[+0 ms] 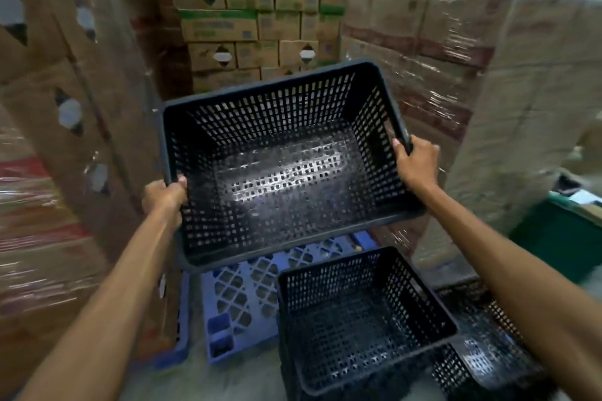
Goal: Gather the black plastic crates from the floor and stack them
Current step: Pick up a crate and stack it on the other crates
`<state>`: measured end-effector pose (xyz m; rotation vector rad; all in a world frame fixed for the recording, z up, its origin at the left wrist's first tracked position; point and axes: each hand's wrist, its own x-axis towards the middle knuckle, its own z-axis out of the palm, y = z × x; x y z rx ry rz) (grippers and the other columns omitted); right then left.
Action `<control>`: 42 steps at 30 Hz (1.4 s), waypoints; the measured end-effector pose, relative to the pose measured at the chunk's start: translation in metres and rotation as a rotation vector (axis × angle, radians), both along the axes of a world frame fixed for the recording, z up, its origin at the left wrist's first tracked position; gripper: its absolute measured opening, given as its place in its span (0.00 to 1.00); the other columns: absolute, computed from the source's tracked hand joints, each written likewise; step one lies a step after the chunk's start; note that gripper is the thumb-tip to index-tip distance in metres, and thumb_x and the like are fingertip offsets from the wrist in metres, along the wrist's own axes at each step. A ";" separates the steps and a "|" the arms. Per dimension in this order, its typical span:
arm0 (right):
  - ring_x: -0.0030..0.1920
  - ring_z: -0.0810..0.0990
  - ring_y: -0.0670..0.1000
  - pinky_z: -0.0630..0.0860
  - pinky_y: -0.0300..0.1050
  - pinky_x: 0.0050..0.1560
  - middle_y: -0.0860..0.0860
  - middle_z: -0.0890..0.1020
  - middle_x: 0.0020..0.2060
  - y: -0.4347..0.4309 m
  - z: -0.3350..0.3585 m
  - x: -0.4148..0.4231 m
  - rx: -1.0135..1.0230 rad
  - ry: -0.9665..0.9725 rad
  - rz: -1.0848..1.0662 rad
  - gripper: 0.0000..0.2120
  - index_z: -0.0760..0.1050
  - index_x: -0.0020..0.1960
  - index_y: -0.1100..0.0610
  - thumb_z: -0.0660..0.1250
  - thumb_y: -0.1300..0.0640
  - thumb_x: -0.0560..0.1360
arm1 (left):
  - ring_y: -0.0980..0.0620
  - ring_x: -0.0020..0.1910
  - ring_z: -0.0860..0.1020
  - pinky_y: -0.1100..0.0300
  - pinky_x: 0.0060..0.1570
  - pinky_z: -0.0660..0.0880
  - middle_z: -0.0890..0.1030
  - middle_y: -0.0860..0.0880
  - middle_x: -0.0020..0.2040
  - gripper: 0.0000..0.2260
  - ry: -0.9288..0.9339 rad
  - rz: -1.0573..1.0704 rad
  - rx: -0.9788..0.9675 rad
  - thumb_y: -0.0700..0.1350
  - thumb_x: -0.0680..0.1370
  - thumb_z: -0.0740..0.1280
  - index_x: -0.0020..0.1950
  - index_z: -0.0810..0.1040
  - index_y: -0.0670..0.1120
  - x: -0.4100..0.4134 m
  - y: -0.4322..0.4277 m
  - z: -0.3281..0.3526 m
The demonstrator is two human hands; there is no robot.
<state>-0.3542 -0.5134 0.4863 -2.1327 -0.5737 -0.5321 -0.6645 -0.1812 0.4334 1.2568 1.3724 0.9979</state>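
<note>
I hold a black perforated plastic crate [286,166] in the air, tilted with its open top toward me. My left hand [164,197] grips its left rim and my right hand [415,161] grips its right rim. Below it, at lower centre, stands a second black crate [361,319], open side up and empty. A third black crate [485,348] sits lower at the right, partly hidden behind my right forearm.
A blue plastic pallet [241,296] lies on the floor under the held crate. Shrink-wrapped stacks of cardboard boxes [488,81] close in on the right, with more boxes [58,107] on the left and further boxes [247,19] behind. A green bin [560,238] stands at right.
</note>
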 end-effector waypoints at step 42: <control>0.55 0.80 0.66 0.78 0.54 0.52 0.66 0.81 0.54 -0.176 -0.206 0.152 -0.612 0.478 0.008 0.23 0.78 0.55 0.68 0.66 0.47 0.76 | 0.35 0.50 0.80 0.47 0.45 0.75 0.81 0.33 0.51 0.22 0.954 -0.305 0.114 0.54 0.79 0.65 0.50 0.77 0.32 0.095 -0.236 -0.142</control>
